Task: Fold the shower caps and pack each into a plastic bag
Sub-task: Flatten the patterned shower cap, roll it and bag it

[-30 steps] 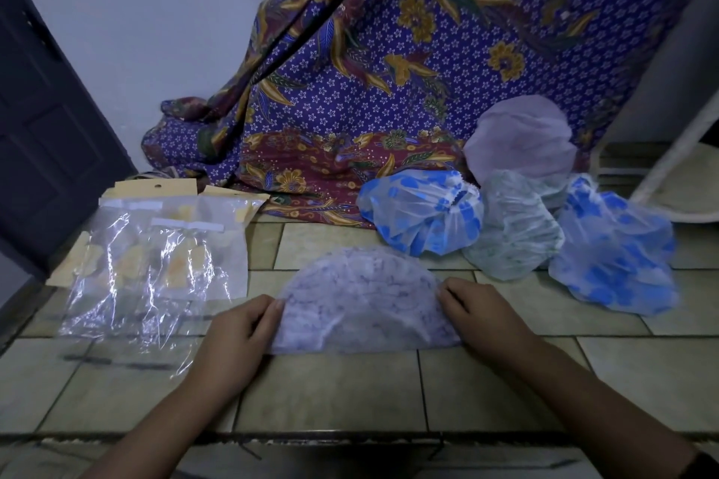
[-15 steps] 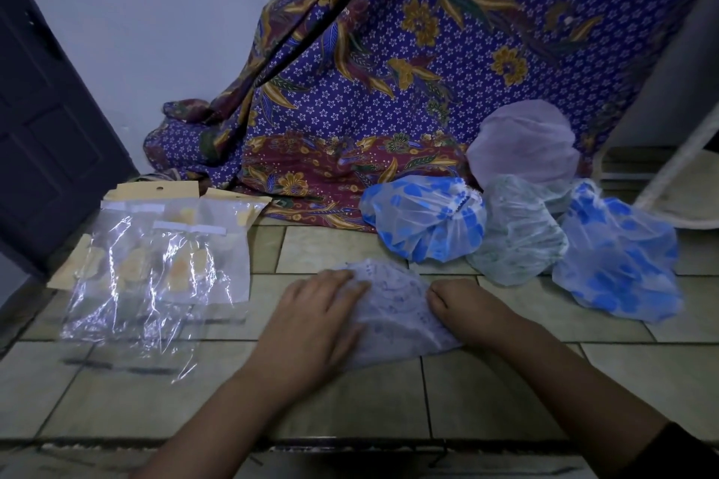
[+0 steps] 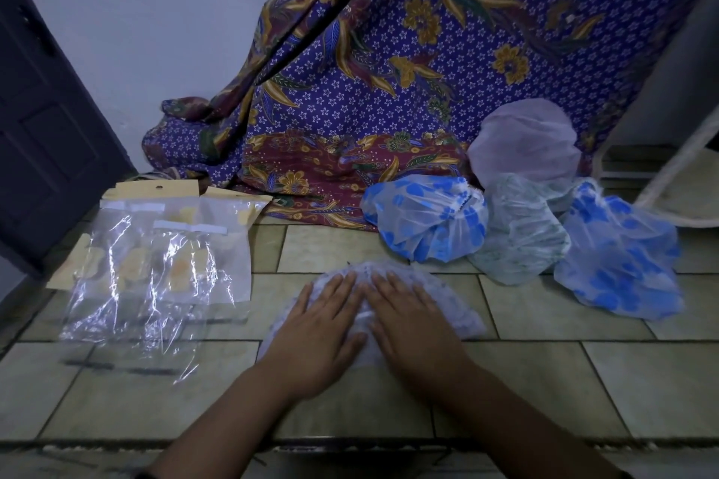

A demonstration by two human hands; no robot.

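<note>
Half-circle shower cap (image 3: 461, 315) folded over again within last second, now narrower. Left hand (image 3: 323, 327) and right hand (image 3: 412, 327) press it flat on tiled floor (image 3: 544, 381), fingers straight, slightly apart. Bagging likely next; plastic bags (image 3: 155, 264) lie left.

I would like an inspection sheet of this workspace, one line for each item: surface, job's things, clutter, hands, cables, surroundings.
Surface: tiled floor, pale tiles.
Job's things: white shower cap flat under both hands; loose behind it, left blue-spotted cap, greenish cap, right blue-spotted cap, lilac cap; clear plastic bags at left.
Clutter: nothing seen.
Hands: left hand and right hand, fingers straight, press the cap.
Cables: nothing seen.
Surroundings: patterned cloth behind; dark door at left; white wall.
</note>
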